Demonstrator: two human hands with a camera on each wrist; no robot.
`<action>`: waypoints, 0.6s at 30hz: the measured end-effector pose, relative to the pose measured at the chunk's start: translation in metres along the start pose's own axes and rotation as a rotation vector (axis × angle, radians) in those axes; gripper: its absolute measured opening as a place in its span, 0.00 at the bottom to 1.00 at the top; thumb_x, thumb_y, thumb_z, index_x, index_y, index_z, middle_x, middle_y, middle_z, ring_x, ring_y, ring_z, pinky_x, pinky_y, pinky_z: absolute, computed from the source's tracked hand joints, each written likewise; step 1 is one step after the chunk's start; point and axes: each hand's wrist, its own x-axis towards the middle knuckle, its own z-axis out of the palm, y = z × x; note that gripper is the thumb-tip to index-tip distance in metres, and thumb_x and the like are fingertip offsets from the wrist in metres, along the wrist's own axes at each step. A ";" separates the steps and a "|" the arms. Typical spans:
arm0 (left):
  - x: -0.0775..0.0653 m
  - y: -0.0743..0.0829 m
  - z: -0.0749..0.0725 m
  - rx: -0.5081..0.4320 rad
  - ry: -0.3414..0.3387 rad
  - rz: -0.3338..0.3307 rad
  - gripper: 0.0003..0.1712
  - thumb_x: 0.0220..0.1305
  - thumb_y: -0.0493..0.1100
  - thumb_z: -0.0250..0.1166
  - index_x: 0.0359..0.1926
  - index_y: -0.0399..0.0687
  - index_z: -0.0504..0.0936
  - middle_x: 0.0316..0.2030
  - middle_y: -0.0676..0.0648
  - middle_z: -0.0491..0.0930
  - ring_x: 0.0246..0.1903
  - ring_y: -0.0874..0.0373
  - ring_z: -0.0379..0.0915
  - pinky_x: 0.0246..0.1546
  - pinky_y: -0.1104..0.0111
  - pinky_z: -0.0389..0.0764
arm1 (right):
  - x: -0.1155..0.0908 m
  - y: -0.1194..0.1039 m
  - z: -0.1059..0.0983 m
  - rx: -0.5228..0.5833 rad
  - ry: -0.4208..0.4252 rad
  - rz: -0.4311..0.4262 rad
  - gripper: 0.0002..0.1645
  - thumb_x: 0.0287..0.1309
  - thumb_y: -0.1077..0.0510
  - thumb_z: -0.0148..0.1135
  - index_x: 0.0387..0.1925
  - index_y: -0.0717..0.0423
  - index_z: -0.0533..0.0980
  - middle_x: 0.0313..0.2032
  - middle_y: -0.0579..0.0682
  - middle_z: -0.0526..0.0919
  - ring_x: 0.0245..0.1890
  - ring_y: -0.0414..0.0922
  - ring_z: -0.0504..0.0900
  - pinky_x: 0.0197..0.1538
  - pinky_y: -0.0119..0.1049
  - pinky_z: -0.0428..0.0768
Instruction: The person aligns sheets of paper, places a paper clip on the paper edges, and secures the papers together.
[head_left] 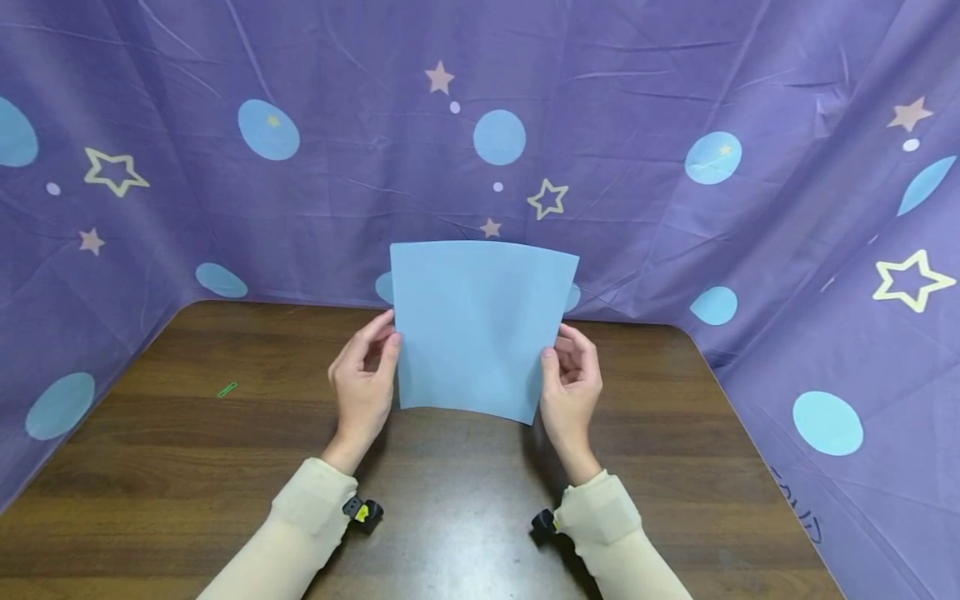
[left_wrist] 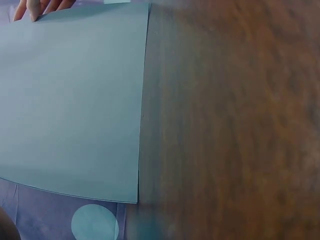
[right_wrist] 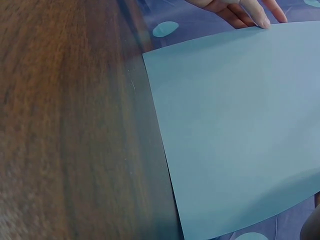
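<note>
A blank light-blue sheet of paper [head_left: 480, 329] is held up above the table, bowed slightly, its top edge in front of the curtain. My left hand [head_left: 363, 375] pinches its left edge, thumb in front and fingers behind. On the opposite edge my right hand [head_left: 572, 383] pinches it the same way. The left wrist view has the sheet [left_wrist: 75, 100] filling its left half, with my right hand [left_wrist: 42, 7] at its far edge. In the right wrist view my left hand [right_wrist: 245, 10] grips the far edge of the paper [right_wrist: 235, 125].
A small green paper clip [head_left: 227, 389] lies on the left of the brown wooden table [head_left: 187, 492]. Purple curtains [head_left: 375, 150] with blue dots and stars hang behind and on both sides. Each sleeved wrist wears a small black camera [head_left: 367, 514].
</note>
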 end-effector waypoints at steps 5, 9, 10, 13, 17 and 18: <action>0.001 0.002 0.000 -0.008 0.003 0.005 0.19 0.66 0.26 0.71 0.57 0.38 0.88 0.41 0.39 0.89 0.41 0.67 0.83 0.43 0.80 0.82 | 0.001 -0.001 0.001 0.008 0.005 -0.012 0.21 0.68 0.72 0.65 0.61 0.64 0.79 0.39 0.65 0.85 0.34 0.41 0.83 0.33 0.24 0.78; 0.003 0.005 0.000 -0.009 0.008 0.009 0.18 0.67 0.28 0.71 0.57 0.40 0.89 0.41 0.40 0.89 0.41 0.65 0.83 0.43 0.79 0.82 | 0.003 -0.003 0.001 0.004 0.014 -0.030 0.21 0.68 0.73 0.66 0.60 0.65 0.78 0.39 0.67 0.85 0.35 0.40 0.83 0.35 0.23 0.79; 0.004 0.006 0.000 -0.010 0.007 0.006 0.18 0.68 0.28 0.71 0.57 0.41 0.89 0.41 0.40 0.89 0.41 0.65 0.83 0.43 0.78 0.82 | 0.003 -0.004 0.002 0.003 0.016 -0.031 0.21 0.67 0.73 0.66 0.60 0.66 0.78 0.39 0.67 0.85 0.35 0.40 0.83 0.35 0.23 0.79; 0.002 0.006 0.001 0.002 -0.003 -0.010 0.18 0.68 0.28 0.71 0.57 0.40 0.88 0.41 0.39 0.89 0.41 0.67 0.83 0.43 0.80 0.81 | 0.003 -0.003 0.001 0.000 0.018 -0.026 0.21 0.67 0.74 0.65 0.60 0.67 0.78 0.39 0.68 0.84 0.36 0.40 0.83 0.36 0.23 0.79; 0.000 0.007 0.001 0.019 -0.004 -0.029 0.19 0.67 0.25 0.69 0.57 0.36 0.87 0.40 0.36 0.88 0.41 0.69 0.81 0.41 0.81 0.80 | 0.001 -0.001 0.001 0.011 0.007 -0.021 0.21 0.67 0.74 0.64 0.61 0.68 0.77 0.39 0.68 0.84 0.35 0.40 0.83 0.36 0.23 0.79; 0.000 0.008 0.001 0.022 -0.002 -0.030 0.18 0.67 0.25 0.69 0.57 0.35 0.87 0.40 0.35 0.88 0.41 0.69 0.81 0.41 0.81 0.80 | 0.001 -0.001 0.001 0.012 0.004 -0.021 0.21 0.68 0.74 0.64 0.61 0.67 0.77 0.39 0.67 0.84 0.35 0.40 0.83 0.36 0.24 0.79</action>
